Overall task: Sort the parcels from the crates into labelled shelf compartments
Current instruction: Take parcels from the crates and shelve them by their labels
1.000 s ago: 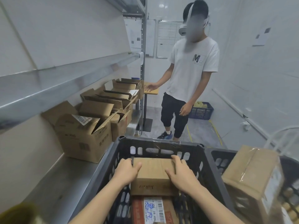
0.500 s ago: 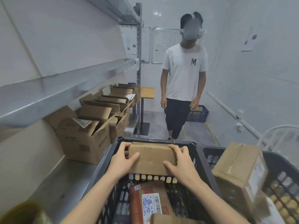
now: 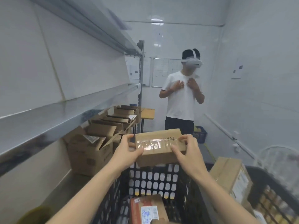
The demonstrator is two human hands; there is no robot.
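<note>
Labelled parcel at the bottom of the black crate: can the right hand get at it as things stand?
Probably not yet. The right hand grips the taped parcel with the left hand, above the crate. Once it lets go, the labelled parcel looks reachable: its top lies mostly uncovered below.

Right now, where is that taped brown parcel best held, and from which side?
By its two short ends, one hand from each side. The parcel is long and flat-faced, held above the black crate, so the left hand and right hand pinching opposite ends likely keep it steady.
</note>
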